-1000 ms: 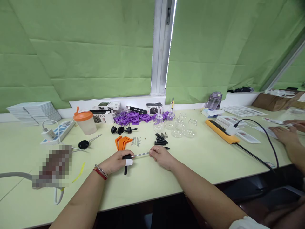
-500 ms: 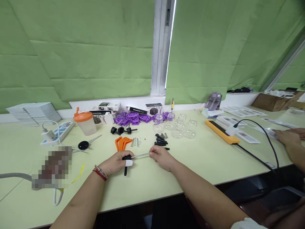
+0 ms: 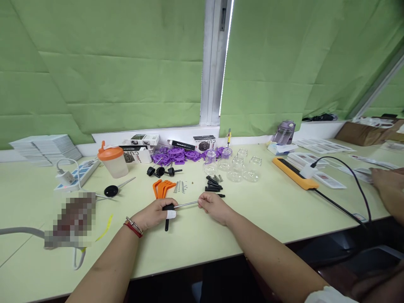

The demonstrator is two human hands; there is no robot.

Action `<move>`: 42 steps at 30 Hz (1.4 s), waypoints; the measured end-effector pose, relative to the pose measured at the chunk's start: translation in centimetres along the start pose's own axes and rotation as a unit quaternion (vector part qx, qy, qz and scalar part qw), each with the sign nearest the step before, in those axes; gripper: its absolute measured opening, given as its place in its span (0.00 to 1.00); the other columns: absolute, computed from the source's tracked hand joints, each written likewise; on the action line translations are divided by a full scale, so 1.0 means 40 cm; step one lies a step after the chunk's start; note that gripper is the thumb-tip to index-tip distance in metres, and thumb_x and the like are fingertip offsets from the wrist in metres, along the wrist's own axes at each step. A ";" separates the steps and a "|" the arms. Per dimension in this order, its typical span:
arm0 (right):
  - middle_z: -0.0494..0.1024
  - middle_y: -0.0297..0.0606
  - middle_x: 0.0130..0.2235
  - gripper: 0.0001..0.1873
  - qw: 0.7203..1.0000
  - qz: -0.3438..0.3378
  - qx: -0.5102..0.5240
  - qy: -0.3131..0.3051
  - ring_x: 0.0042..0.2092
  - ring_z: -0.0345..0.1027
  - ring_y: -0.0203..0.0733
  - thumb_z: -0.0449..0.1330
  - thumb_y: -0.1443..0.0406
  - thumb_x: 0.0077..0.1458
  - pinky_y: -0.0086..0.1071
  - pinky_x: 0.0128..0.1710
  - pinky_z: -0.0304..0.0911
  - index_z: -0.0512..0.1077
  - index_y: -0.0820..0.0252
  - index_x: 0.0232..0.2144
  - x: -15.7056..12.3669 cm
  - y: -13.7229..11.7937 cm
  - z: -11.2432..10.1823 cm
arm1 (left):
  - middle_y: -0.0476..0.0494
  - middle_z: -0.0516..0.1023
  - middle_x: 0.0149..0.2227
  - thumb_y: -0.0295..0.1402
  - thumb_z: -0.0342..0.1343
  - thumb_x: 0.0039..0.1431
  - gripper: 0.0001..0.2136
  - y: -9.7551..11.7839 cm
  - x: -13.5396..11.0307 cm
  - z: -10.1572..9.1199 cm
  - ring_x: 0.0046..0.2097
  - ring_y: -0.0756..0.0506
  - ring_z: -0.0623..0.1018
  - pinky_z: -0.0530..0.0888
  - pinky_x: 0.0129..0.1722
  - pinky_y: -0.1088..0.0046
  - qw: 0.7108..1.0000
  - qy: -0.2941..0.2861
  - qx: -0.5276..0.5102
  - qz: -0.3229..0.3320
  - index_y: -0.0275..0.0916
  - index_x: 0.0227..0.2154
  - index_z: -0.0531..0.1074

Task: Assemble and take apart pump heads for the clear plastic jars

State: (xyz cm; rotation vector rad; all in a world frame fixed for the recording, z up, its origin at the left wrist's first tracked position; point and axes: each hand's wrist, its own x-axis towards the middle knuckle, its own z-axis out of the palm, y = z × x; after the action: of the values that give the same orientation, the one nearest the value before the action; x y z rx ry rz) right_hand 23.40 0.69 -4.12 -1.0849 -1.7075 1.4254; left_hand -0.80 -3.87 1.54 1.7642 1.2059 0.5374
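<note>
My left hand [image 3: 153,213], with white tape round the thumb, is closed round a black plastic part [image 3: 166,225] with a short handle pointing down. A thin metal rod [image 3: 187,205] runs rightward from that part. At the rod's far end, my right hand [image 3: 214,207] pinches its tip between thumb and fingers. Just beyond the hands lie orange plastic levers [image 3: 162,188], small metal pins [image 3: 179,186], black tubular pieces [image 3: 213,185] and small springs [image 3: 218,178]. Similar black parts with rods [image 3: 161,171] rest farther back.
Purple plastic parts [image 3: 176,155] are heaped by the window wall, beside clear glass-like pieces [image 3: 235,168]. An orange-lidded cup [image 3: 112,162] and a white power strip [image 3: 83,174] stand left. Right are an orange power strip [image 3: 293,173] and another person's hand [image 3: 388,185].
My hands keep the same hold on the black part and its rod, with hardly any movement. The other person's hand at the right has shifted slightly rightward.
</note>
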 end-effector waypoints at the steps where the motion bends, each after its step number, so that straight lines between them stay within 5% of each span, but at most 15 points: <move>1: 0.67 0.31 0.26 0.10 1.000 0.000 0.000 -0.001 0.23 0.52 0.30 0.55 0.60 0.54 0.27 0.25 0.51 0.66 0.59 0.26 0.000 -0.001 0.000 | 0.48 0.68 0.32 0.43 0.57 0.50 0.16 0.001 0.000 0.000 0.34 0.47 0.66 0.65 0.37 0.72 1.000 -0.001 0.000 0.000 0.36 0.36 0.72; 13: 0.65 0.29 0.26 0.05 0.999 -0.011 0.042 0.004 0.25 0.54 0.31 0.58 0.66 0.49 0.26 0.25 0.51 0.65 0.59 0.31 -0.008 -0.024 0.003 | 0.49 0.68 0.32 0.43 0.57 0.50 0.15 0.001 0.001 0.000 0.35 0.48 0.66 0.65 0.37 0.72 1.000 -0.003 0.002 0.001 0.37 0.36 0.72; 42: 0.69 0.33 0.26 0.07 0.997 0.008 -0.072 0.026 0.24 0.54 0.32 0.52 0.65 0.53 0.27 0.25 0.51 0.66 0.60 0.26 0.002 -0.012 0.010 | 0.50 0.67 0.31 0.41 0.57 0.50 0.15 -0.008 0.002 0.003 0.33 0.49 0.65 0.65 0.35 0.74 1.000 0.000 -0.003 0.006 0.36 0.37 0.72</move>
State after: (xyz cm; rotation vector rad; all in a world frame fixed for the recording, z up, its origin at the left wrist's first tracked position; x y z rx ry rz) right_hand 22.95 0.55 -3.71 -1.2045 -1.7889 1.2886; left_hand -0.83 -3.82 1.21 1.7681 1.1942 0.5477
